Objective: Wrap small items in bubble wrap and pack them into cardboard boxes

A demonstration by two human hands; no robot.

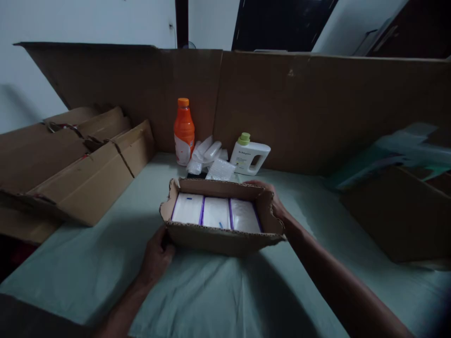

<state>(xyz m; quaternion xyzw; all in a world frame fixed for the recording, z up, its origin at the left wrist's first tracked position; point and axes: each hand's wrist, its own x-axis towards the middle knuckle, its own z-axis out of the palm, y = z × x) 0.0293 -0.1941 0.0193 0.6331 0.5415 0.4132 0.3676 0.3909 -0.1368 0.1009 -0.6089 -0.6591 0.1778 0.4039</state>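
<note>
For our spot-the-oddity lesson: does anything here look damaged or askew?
Yes: the small open cardboard box between the left hand and right hand has a ragged, wavy rim, as if roughly cut; neat box edges would run straight.

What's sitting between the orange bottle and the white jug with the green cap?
In the head view, a loose heap of clear bubble wrap lies between the orange bottle and the white jug.

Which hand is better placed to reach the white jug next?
Probably the right hand: it's at the far right corner of the held box, nearer the white jug; the left hand holds the near left corner.
</note>
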